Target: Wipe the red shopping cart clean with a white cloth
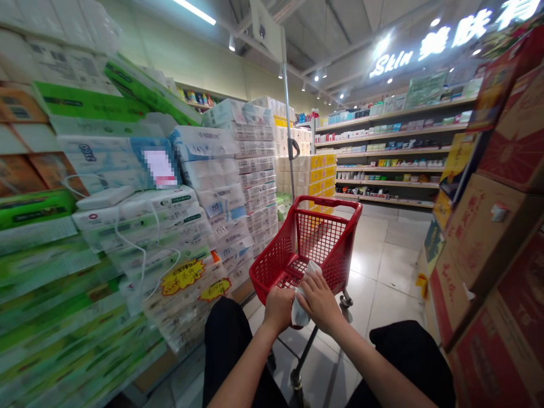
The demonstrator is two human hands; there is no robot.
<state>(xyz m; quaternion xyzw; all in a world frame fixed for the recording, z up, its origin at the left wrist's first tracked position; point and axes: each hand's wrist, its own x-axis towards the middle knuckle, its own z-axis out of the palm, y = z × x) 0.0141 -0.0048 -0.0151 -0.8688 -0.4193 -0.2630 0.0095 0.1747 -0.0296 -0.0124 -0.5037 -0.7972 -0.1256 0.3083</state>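
Observation:
A red plastic shopping cart (323, 238) stands in front of me in a store aisle, its basket empty apart from what my hands hold at its near rim. My left hand (278, 309) is closed around the cart's near rim. My right hand (318, 300) grips a white cloth (304, 286) pressed against the same rim, the cloth hanging down between both hands. My forearms reach out over my dark-clad knees.
Stacks of tissue and toilet-paper packs (204, 198) fill the left side, with yellow price tags (182, 276). Brown and red cartons (488, 226) are piled on the right. Shelves of skin-care goods (382, 153) line the far wall. A pole with a sign (288, 124) rises behind the cart.

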